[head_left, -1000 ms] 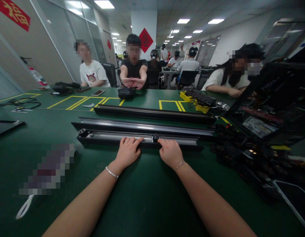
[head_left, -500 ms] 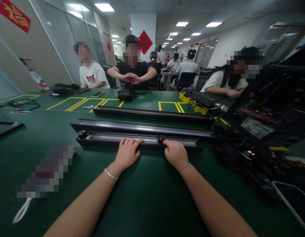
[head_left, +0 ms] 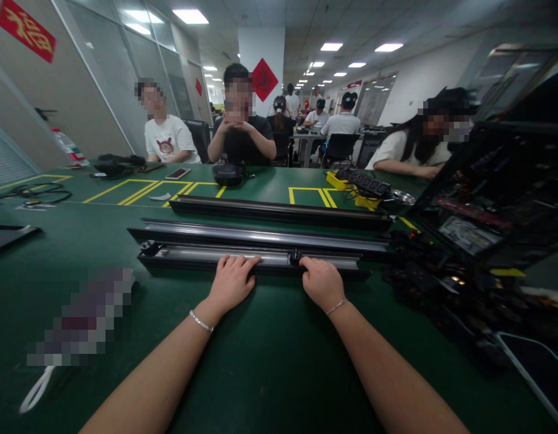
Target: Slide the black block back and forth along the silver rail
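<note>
Long black silver-channelled rail (head_left: pixel 273 261), left hand (head_left: pixel 231 281) draped over it, right hand (head_left: pixel 323 282) at its small black block (head_left: pixel 295 257), grips unclear.

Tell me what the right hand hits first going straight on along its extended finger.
Likely the small black block in the nearest rail, just ahead of the fingertip of the right hand. They look touching or nearly so; depth is unclear here.

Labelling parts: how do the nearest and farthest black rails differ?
The nearest rail, touched by the left hand, carries a small black block; the farthest rail, untouched, shows none. The nearest rail looks silvery inside; the farthest rail looks darker. Both are long, lying on the green table.
</note>
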A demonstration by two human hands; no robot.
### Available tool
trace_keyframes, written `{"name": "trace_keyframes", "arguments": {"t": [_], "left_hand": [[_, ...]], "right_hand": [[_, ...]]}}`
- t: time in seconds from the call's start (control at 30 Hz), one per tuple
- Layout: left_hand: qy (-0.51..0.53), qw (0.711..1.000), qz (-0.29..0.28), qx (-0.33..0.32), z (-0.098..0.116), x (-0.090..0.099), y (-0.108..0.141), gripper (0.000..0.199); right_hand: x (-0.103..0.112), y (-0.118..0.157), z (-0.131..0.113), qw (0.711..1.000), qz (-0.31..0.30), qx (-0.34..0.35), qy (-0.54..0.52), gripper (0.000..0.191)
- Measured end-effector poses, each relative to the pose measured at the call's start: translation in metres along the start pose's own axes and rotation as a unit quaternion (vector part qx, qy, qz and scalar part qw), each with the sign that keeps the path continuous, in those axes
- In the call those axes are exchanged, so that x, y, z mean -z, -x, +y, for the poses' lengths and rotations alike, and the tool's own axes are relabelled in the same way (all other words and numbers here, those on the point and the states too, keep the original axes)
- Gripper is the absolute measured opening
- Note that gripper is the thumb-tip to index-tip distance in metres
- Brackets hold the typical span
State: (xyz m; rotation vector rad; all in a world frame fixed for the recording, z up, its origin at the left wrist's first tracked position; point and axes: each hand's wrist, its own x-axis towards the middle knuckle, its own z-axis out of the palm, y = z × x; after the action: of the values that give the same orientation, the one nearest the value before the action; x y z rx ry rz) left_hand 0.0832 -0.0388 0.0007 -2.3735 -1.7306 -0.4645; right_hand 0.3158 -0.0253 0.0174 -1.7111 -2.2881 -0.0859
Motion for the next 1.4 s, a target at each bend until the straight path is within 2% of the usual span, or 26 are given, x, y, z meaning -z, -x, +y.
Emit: {"name": "trace_keyframes", "arguments": {"t": [0.4, 0.6, 0.87, 1.07, 1.2, 1.4], "left_hand": [[0.015, 1.0, 0.005, -0.007, -0.002, -0.002, 0.0, 0.044], [0.022, 1.0, 0.004, -0.007, -0.003, -0.003, -0.001, 0.044], [0.032, 0.999, 0.008, -0.009, -0.003, -0.003, -0.001, 0.044], [0.037, 0.999, 0.011, -0.009, -0.004, -0.003, 0.0, 0.044], [0.043, 0.999, 0.01, -0.007, -0.004, -0.003, -0.001, 0.044], [0.037, 0.999, 0.002, -0.011, -0.004, -0.002, -0.001, 0.045]], "right_hand": [[0.001, 0.003, 0.016, 0.999, 0.038, -0.032, 0.0, 0.025], [0.002, 0.007, 0.018, 0.999, 0.031, -0.029, -0.006, 0.03], [0.012, 0.014, 0.031, 0.999, -0.017, -0.038, 0.008, 0.034], [0.012, 0.023, 0.041, 0.999, 0.003, -0.045, -0.004, 0.04], [0.011, 0.023, 0.043, 0.999, 0.002, -0.042, 0.002, 0.038], [0.011, 0.025, 0.058, 0.998, 0.02, -0.066, 0.011, 0.033]]}}
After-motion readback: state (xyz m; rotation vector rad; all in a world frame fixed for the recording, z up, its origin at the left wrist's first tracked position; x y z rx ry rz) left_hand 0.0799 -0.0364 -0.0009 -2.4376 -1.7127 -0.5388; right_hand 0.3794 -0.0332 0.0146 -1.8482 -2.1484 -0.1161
